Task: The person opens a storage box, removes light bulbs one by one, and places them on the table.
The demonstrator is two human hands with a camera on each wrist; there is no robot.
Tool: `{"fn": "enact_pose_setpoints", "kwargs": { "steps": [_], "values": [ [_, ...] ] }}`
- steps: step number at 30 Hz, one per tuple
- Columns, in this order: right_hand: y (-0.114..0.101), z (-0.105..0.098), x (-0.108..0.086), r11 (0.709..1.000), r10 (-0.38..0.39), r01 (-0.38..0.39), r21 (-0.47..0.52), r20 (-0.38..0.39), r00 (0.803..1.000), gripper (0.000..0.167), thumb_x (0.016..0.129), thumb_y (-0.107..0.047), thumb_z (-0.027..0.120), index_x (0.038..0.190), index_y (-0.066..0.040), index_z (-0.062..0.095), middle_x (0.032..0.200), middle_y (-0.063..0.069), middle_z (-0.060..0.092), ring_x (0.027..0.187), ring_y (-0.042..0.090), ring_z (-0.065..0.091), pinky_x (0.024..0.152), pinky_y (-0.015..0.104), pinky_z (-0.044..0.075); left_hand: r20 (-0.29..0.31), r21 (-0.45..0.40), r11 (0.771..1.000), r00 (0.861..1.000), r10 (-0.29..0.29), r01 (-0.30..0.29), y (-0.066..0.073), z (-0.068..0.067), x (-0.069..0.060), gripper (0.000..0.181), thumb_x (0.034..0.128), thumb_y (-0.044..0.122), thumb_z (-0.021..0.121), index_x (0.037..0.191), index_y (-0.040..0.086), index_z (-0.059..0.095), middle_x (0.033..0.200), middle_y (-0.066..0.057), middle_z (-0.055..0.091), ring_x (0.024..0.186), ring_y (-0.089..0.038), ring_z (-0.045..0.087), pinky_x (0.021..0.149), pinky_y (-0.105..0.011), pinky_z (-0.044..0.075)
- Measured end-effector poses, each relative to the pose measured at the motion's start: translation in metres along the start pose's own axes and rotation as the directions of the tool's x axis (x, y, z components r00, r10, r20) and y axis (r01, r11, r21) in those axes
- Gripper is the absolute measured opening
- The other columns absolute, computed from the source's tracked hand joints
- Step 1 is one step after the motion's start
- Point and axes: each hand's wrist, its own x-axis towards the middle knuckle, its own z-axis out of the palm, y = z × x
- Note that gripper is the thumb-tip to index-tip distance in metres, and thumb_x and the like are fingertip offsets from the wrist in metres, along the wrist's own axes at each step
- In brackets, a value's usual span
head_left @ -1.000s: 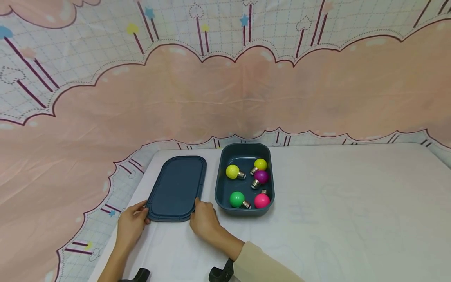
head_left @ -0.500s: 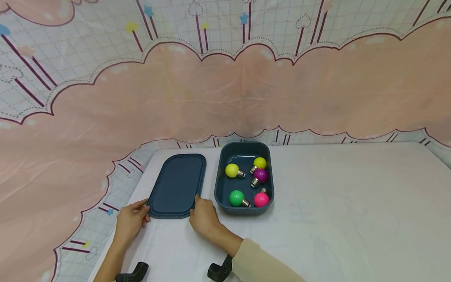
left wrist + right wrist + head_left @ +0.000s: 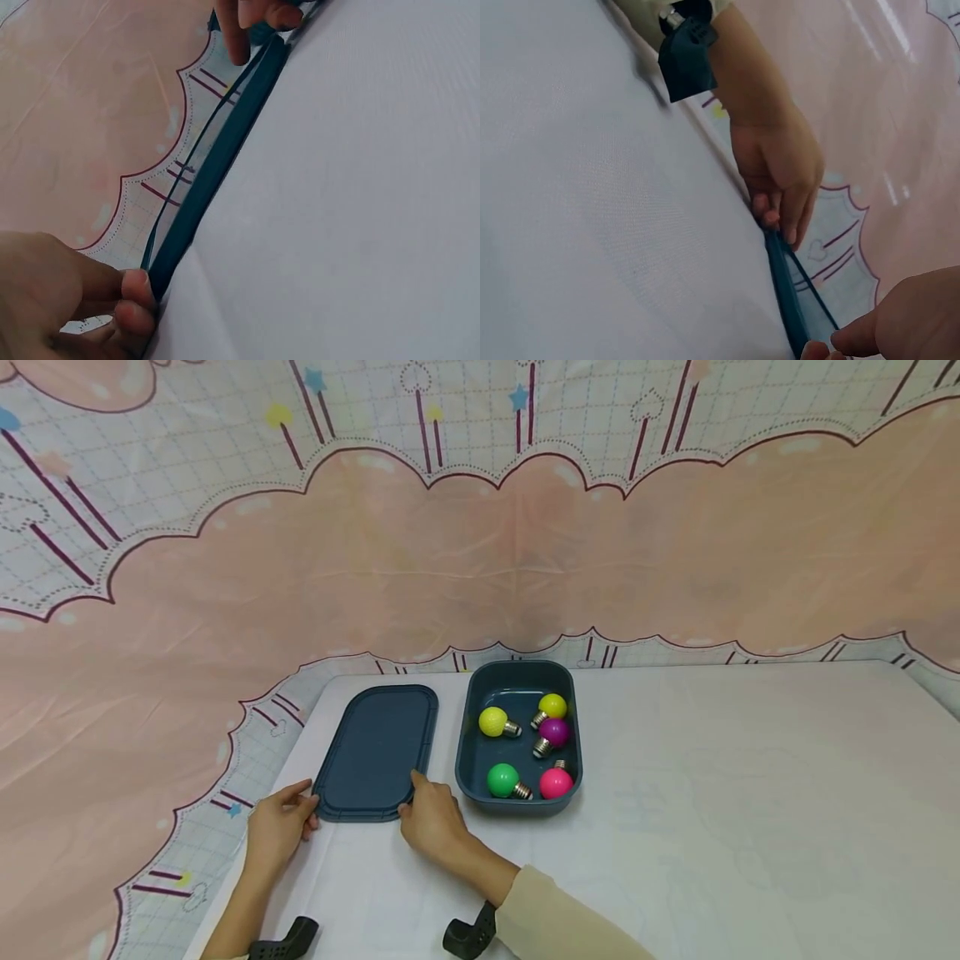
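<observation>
In the head view a flat dark blue lid (image 3: pixel 378 747) is on the white table, left of centre. My left hand (image 3: pixel 277 827) pinches its near left corner between thumb and fingers, as the left wrist view shows of the hand (image 3: pixel 67 300) and the lid's edge (image 3: pixel 217 176). At the near right corner, my right hand (image 3: pixel 435 818) grips the lid's edge, partly out of frame in the right wrist view. Just right of the lid stands a matching open box (image 3: pixel 517 807). Several round light bulbs lie inside: two yellow, one purple (image 3: pixel 553 732), one green (image 3: pixel 503 780), one pink (image 3: pixel 556 782).
A white cloth (image 3: pixel 750 793) covers the table, which runs far to the right of the box. Behind and to the left hangs a peach and white patterned curtain (image 3: pixel 450 568). Black wrist mounts (image 3: pixel 470 933) sit below both hands.
The lid has shifted very slightly away from me, with both hands still on its near corners. My right hand has edged a little left. The box and bulbs stay put.
</observation>
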Motion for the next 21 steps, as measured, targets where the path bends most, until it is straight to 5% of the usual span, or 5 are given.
{"fn": "enact_pose_setpoints", "kwargs": {
  "steps": [6, 9, 12, 17, 21],
  "values": [
    [-0.006, -0.016, -0.012, 0.994, -0.072, 0.066, 0.09, 0.065, 0.995, 0.047, 0.091, -0.007, 0.063, 0.132, 0.011, 0.048, 0.069, 0.003, 0.062, 0.051, 0.006, 0.053, 0.046, 0.022, 0.043, -0.171, 0.111, 0.994, 0.985, 0.039, -0.02, 0.011, 0.001, -0.008, 0.035, 0.0909, 0.01, 0.063, 0.12, -0.009, 0.06, 0.07, -0.01, 0.062, 0.05, -0.007, 0.048, 0.049, -0.024, 0.036],
    [-0.01, -0.032, -0.02, 0.984, -0.133, 0.121, 0.132, 0.081, 0.988, 0.042, 0.093, -0.009, 0.06, 0.13, 0.01, 0.051, 0.059, -0.007, 0.051, 0.047, 0.002, 0.045, 0.043, 0.02, 0.038, -0.263, 0.064, 0.995, 0.961, 0.089, -0.075, 0.022, 0.003, -0.012, 0.031, 0.0912, 0.01, 0.063, 0.118, -0.006, 0.063, 0.081, -0.015, 0.065, 0.052, -0.002, 0.05, 0.047, -0.021, 0.037],
    [-0.014, -0.05, -0.027, 0.977, -0.169, 0.157, 0.145, 0.075, 0.983, 0.032, 0.094, -0.011, 0.06, 0.122, 0.006, 0.058, 0.063, -0.007, 0.052, 0.05, 0.002, 0.045, 0.047, 0.02, 0.039, -0.294, -0.067, 0.984, 0.945, 0.14, -0.167, 0.038, 0.005, -0.016, 0.028, 0.0931, 0.011, 0.062, 0.118, -0.001, 0.065, 0.087, -0.011, 0.067, 0.055, -0.002, 0.053, 0.048, -0.017, 0.038],
    [-0.012, -0.077, -0.036, 0.975, -0.155, 0.145, 0.167, 0.048, 0.987, 0.02, 0.094, -0.012, 0.062, 0.11, -0.001, 0.065, 0.073, -0.005, 0.056, 0.056, 0.004, 0.05, 0.052, 0.021, 0.044, -0.223, -0.321, 0.882, 0.932, 0.284, -0.346, 0.066, 0.015, -0.023, 0.027, 0.0956, 0.005, 0.058, 0.122, 0.002, 0.063, 0.102, -0.009, 0.068, 0.073, -0.01, 0.061, 0.059, -0.017, 0.044],
    [-0.004, -0.096, -0.039, 0.975, -0.147, 0.143, 0.169, 0.009, 0.989, 0.019, 0.094, -0.012, 0.062, 0.11, -0.003, 0.065, 0.076, -0.004, 0.057, 0.058, 0.008, 0.051, 0.053, 0.023, 0.045, -0.154, -0.412, 0.782, 0.882, 0.446, -0.467, 0.078, 0.03, -0.024, 0.034, 0.095, -0.004, 0.054, 0.129, -0.004, 0.055, 0.116, -0.019, 0.062, 0.085, -0.01, 0.061, 0.068, -0.017, 0.045]
  ]
}}
